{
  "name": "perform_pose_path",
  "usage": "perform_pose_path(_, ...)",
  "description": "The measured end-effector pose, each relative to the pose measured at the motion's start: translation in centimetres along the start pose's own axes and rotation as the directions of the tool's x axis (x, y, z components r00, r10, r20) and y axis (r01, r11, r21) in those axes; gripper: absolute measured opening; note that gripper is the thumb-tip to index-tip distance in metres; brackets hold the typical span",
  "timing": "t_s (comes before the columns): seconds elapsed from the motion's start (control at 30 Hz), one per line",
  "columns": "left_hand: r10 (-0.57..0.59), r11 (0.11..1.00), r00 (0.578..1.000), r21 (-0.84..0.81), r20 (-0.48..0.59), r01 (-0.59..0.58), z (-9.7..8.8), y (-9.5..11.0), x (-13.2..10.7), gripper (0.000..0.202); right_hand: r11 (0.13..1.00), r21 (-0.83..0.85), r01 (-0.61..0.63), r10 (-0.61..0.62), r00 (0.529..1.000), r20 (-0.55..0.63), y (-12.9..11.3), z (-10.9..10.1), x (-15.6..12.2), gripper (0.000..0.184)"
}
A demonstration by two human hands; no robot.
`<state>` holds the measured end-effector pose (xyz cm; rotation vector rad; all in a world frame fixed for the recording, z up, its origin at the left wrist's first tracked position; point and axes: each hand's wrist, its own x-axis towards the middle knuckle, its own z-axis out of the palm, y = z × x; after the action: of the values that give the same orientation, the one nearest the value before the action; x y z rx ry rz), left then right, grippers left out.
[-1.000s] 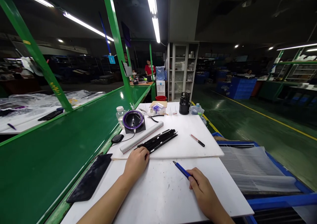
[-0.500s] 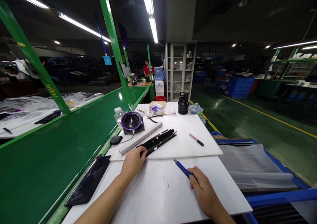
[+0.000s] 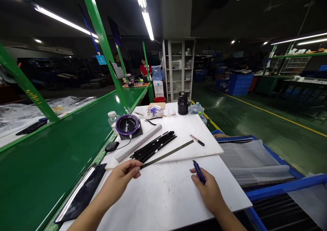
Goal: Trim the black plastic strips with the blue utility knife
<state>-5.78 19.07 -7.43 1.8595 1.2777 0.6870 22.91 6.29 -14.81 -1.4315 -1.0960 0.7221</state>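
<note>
Forward, left hand [image 3: 123,175] on strip [image 3: 167,154]

It's one cam, worn on my head, pointing forward and kinda down over the white bench [image 3: 163,197]. My left hand [image 3: 122,176] and right hand [image 3: 209,189] are up close, low in view, and it's wide enough to catch the tall cabinet [image 3: 183,67] way out ahead plus the ceiling lights [image 3: 148,25] up top.

Glossy, plastic-looking black strips [image 3: 156,145], a duller single strip [image 3: 167,154], matt foam-like board [image 3: 186,126], smooth plastic cutter [image 3: 199,172].
</note>
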Motion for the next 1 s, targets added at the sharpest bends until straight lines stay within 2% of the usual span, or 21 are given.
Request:
perform_pose_path(0.13, -0.005, 1.0, 1.0, 0.023, 0.024, 0.004, -1.0, 0.3, -2.4, 0.034, 0.991, 0.134, -0.019, 0.027, 0.998, -0.061, 0.6, -0.1, 0.2, 0.041)
perform_pose_path(0.27, -0.006, 0.997, 1.0, 0.071, 0.018, 0.005, -1.6, 0.8, -4.1, 0.034, 0.945, 0.326, -0.029, 0.051, 0.997, -0.061, 0.1, 0.1, 0.3, 0.039)
perform_pose_path(0.4, -0.013, 0.994, 1.0, 0.108, 0.02, 0.011, -2.1, 1.3, -5.1, 0.037, 0.85, 0.527, 0.004, 0.039, 0.997, -0.069, -3.0, -0.2, -0.3, 0.029)
perform_pose_path(0.57, -0.014, 0.991, 1.0, 0.135, -0.009, 0.016, -2.1, 1.4, -5.9, 0.039, 0.709, 0.703, 0.053, -0.041, 0.999, -0.033, -7.2, -1.2, -1.5, 0.023)
perform_pose_path(0.63, -0.005, 0.991, 1.0, 0.137, -0.014, 0.007, -2.0, 1.5, -6.2, 0.04, 0.684, 0.726, 0.07, -0.046, 0.998, -0.053, -8.0, -1.3, -1.8, 0.021)
perform_pose_path(0.83, -0.018, 0.982, 1.0, 0.186, 0.023, 0.014, -2.1, 2.1, -7.5, 0.034, 0.701, 0.711, 0.06, -0.003, 0.997, -0.081, -8.8, -1.2, -2.5, 0.014)
perform_pose_path(1.0, 0.009, 0.974, 0.999, 0.227, -0.035, 0.0, -2.7, 2.2, -8.2, 0.038, 0.68, 0.732, 0.029, 0.006, 0.999, -0.045, -10.0, -1.3, -2.9, 0.011)
